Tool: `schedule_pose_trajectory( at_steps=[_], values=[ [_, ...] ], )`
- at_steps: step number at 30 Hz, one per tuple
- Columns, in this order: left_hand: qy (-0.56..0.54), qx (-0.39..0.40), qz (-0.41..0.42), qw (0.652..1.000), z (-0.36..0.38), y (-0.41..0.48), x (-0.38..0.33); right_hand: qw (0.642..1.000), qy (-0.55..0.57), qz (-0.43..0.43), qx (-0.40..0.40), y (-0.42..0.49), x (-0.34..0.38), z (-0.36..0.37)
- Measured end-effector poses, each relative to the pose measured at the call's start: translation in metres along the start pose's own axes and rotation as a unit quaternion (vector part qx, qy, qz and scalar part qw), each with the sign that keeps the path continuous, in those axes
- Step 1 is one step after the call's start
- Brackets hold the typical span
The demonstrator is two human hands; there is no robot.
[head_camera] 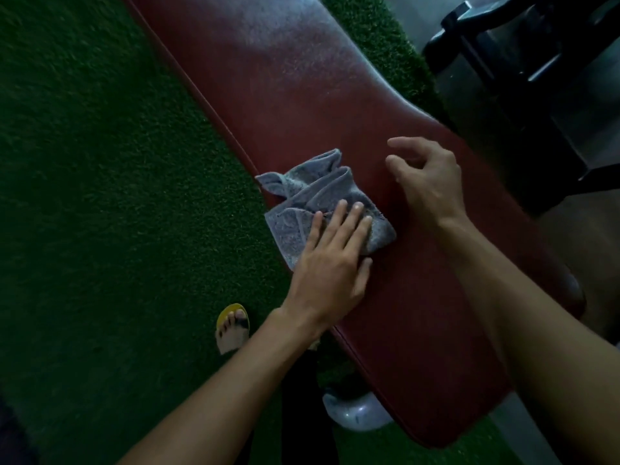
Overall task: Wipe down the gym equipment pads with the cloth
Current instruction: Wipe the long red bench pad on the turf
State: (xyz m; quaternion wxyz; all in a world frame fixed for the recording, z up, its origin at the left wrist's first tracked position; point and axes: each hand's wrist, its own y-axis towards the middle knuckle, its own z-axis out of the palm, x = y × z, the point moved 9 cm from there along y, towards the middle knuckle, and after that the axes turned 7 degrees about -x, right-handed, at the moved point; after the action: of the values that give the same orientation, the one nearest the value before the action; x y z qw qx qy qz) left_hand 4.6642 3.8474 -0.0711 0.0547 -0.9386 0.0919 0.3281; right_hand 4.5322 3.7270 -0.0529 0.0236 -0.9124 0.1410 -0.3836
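cloth (pixel 312 193), grey and of towelling, is seen lying crumpled and partly folded on the dark red pad (pixel 302 95), close to the pad's left edge and about midway along its visible length. one loose corner of it is turned up towards the pad's far end, and another reaches right to the pad's left edge. the near part of the cloth is covered by the left hand (pixel 330 266), which is laid palm down on it; its fingers (pixel 355 216) are stretched out nearly straight and held close together, pressed flat on the fabric rather than curled round it, and the thumb is rested at the cloth's near corner, against the pad. the right hand (pixel 426 179) is held over the pad just beyond the cloth's right side, apart from the cloth; its fingers (pixel 402 142) are loosely bent and spread, and nothing is held in them. whether this hand is touching the pad cannot be told. green artificial turf (pixel 100 162) is seen on the floor to the left of the pad, and on it, near the pad's near end, a bare foot (pixel 231 333) in a yellow sandal (pixel 228 313) is planted. a pale rounded support (pixel 359 414) is seen under the pad's near end. dark machine parts (pixel 536 78) are seen to the right of the pad's far half, blurred.
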Motion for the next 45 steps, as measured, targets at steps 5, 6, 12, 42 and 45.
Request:
schedule_pose_trajectory(
  at_steps=[5,6,12,42,45],
  values=[
    [0.015,-0.129,-0.132,0.983,-0.029,0.016,0.003,0.999,-0.013,-0.027,0.02,0.005,0.007,0.018],
    [0.039,-0.126,-0.174,0.976,-0.025,0.023,0.008,0.999,-0.011,-0.037,0.019,0.006,0.011,0.022],
    [0.107,-0.119,-0.306,0.939,-0.008,0.035,0.06,0.996,-0.007,-0.084,0.04,0.02,0.038,0.047],
    [-0.403,-0.248,-0.331,0.816,-0.024,0.041,0.154,0.898,-0.184,-0.348,0.195,0.053,0.134,0.207],
    [-0.427,-0.225,-0.334,0.809,-0.014,0.019,0.134,0.901,-0.193,-0.339,0.19,0.082,0.139,0.213]
  ],
)
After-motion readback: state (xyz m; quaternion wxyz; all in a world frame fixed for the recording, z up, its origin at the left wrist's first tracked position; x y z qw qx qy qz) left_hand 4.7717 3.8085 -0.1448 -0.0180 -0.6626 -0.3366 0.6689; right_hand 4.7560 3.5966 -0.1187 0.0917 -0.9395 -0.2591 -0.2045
